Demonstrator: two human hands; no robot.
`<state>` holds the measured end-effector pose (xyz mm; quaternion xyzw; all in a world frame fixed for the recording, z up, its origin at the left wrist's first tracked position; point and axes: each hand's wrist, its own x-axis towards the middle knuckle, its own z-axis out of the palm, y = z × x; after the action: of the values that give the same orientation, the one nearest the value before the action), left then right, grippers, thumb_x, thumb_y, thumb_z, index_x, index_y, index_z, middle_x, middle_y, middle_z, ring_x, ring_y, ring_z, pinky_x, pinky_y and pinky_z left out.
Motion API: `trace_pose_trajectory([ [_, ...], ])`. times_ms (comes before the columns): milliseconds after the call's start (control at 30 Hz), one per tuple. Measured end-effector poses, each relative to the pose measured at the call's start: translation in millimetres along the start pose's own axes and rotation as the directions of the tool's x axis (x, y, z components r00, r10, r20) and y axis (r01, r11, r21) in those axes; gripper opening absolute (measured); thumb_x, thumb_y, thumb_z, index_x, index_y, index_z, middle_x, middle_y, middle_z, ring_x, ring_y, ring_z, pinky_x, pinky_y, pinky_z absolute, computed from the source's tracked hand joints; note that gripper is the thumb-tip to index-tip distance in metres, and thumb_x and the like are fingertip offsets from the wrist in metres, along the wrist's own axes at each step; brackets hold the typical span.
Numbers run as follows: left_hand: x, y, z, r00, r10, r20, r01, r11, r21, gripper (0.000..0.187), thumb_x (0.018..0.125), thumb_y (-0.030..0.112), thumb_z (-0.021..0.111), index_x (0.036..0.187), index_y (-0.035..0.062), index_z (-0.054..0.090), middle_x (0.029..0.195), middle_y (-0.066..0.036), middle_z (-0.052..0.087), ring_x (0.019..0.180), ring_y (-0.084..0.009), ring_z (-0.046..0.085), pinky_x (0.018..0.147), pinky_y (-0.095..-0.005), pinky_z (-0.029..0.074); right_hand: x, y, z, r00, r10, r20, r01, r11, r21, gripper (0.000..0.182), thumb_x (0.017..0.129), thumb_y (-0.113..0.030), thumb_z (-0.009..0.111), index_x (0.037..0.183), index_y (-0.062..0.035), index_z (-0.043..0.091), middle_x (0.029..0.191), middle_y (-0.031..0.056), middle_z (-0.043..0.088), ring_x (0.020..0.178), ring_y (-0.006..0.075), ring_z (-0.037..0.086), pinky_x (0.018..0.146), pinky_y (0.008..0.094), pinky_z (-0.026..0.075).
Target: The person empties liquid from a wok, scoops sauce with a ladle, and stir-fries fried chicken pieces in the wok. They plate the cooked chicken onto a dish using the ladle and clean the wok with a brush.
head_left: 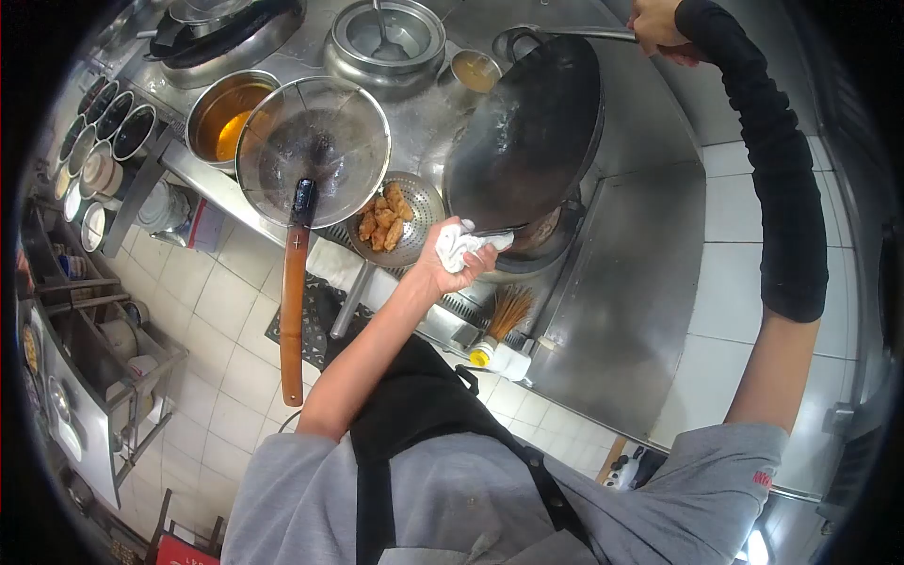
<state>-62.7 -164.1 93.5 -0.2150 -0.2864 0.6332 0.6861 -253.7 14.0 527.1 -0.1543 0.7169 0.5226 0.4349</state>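
Wok tilted over the burner, mouth tipped leftward — long axis slanting from near rim, lower left, to far rim, upper right. Left hand: fingers clenched on white cloth at near rim — right hand's wrapped round ladle.

Wok: was dark metal, smooth with a dull sheen.
Folded rag: looked like matt, crumpled cloth.
Ladle handle: was smooth, shiny metal.
Strainer handle: appeared to be wood, smooth and glossy.
Skimmer: was perforated metal.
Fried pieces: looked rough and crusty.
Brush: had rough, stiff-looking bristles.
Right sleeve: was matt, wrinkled cloth.
Far counter: was metal, wet-looking and glossy.
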Motion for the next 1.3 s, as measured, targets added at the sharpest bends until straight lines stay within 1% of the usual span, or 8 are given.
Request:
trace_pose_trajectory([
  [67, 1, 1, -4, 1.000, 0.007, 0.009, -0.007, 1.000, 0.021, 0.080, 0.082, 0.037, 0.061, 0.133, -0.0211, 0.038, 0.097, -0.020, 0.053, 0.079, -0.0227, 0.053, 0.053, -0.0258, 0.051, -9, -7, -8, 0.990, 0.140, 0.010, -0.137, 0.950, 0.279, 0.025, 0.080, -0.018, 0.062, 0.072, 0.0043, 0.071, 0.061, 0.0130, 0.067, 0.056, 0.0223, 0.066, 0.054, 0.0387, 0.052],
  [167, 0, -1, -2, 1.000, 0.007, 0.012, -0.007, 1.000, 0.019, 0.082, 0.083, 0.037, 0.062, 0.134, -0.0209, 0.037, 0.097, -0.020, 0.053, 0.080, -0.0224, 0.053, 0.053, -0.0256, 0.050, 7, 10, 9, 0.994, -0.104, -0.047, 0.101, 0.993, -0.061, 0.026, 0.081, -0.018, 0.060, 0.071, 0.0046, 0.070, 0.059, 0.0126, 0.064, 0.053, 0.0220, 0.062, 0.051, 0.0391, 0.050],
  [267, -2, -6, 1, 1.000, 0.024, 0.013, -0.024, 0.999, 0.028, 0.082, 0.083, 0.036, 0.061, 0.135, -0.0210, 0.035, 0.097, -0.019, 0.052, 0.080, -0.0220, 0.053, 0.053, -0.0252, 0.050, -21, -18, -18, 0.938, 0.335, 0.086, -0.332, 0.802, 0.497, 0.027, 0.080, -0.017, 0.059, 0.068, 0.0045, 0.069, 0.057, 0.0122, 0.063, 0.051, 0.0218, 0.061, 0.049, 0.0395, 0.048],
  [567, 0, 4, -5, 0.996, 0.082, -0.036, -0.077, 0.990, 0.115, 0.081, 0.083, 0.029, 0.063, 0.139, -0.0203, 0.031, 0.099, -0.018, 0.049, 0.080, -0.0215, 0.052, 0.053, -0.0261, 0.050, -39, -38, -10, 0.867, 0.492, 0.076, -0.418, 0.638, 0.647, 0.026, 0.079, -0.019, 0.061, 0.070, 0.0036, 0.071, 0.061, 0.0141, 0.067, 0.053, 0.0249, 0.066, 0.052, 0.0408, 0.052],
  [633, 4, 11, -1, 0.961, 0.214, -0.176, -0.164, 0.951, 0.262, 0.065, 0.085, 0.033, 0.058, 0.123, -0.0183, 0.044, 0.094, -0.021, 0.052, 0.073, -0.0232, 0.054, 0.050, -0.0275, 0.050, -22, -41, 50, 0.814, 0.576, -0.075, -0.188, 0.384, 0.904, 0.036, 0.082, -0.007, 0.061, 0.116, 0.0031, 0.060, 0.064, 0.0101, 0.061, 0.041, 0.0178, 0.053, 0.034, 0.0349, 0.041],
  [733, 18, 25, -15, 0.861, 0.434, -0.265, -0.243, 0.809, 0.535, 0.038, 0.087, 0.034, 0.053, 0.088, -0.0045, 0.057, 0.076, -0.019, 0.058, 0.058, -0.0246, 0.056, 0.044, -0.0300, 0.049, -17, -63, 115, 0.788, 0.615, 0.018, -0.249, 0.292, 0.923, 0.027, 0.094, -0.019, 0.057, 0.115, -0.0019, 0.057, 0.078, 0.0096, 0.068, 0.043, 0.0186, 0.055, 0.034, 0.0355, 0.042],
  [1033, 73, -32, -76, 0.647, 0.662, -0.379, -0.098, 0.565, 0.819, 0.019, 0.095, 0.031, 0.055, 0.088, 0.0138, 0.057, 0.073, -0.003, 0.061, 0.061, -0.0203, 0.062, 0.052, -0.0411, 0.052, 4, -160, 271, 0.799, 0.491, 0.347, -0.325, -0.132, 0.936, 0.047, 0.080, -0.002, 0.069, 0.125, 0.0049, 0.058, 0.059, 0.0066, 0.057, 0.042, 0.0180, 0.054, 0.037, 0.0356, 0.042],
  [1300, 123, 1, -141, 0.362, 0.905, -0.223, 0.108, 0.197, 0.974, 0.023, 0.092, 0.025, 0.060, 0.093, 0.0022, 0.063, 0.075, -0.010, 0.064, 0.057, -0.0261, 0.064, 0.048, -0.0445, 0.053, -32, -412, 401, 0.566, 0.713, 0.413, 0.467, -0.690, 0.552, 0.018, 0.093, -0.008, 0.061, 0.107, -0.0024, 0.051, 0.062, 0.0026, 0.051, 0.043, 0.0146, 0.053, 0.036, 0.0296, 0.042],
])
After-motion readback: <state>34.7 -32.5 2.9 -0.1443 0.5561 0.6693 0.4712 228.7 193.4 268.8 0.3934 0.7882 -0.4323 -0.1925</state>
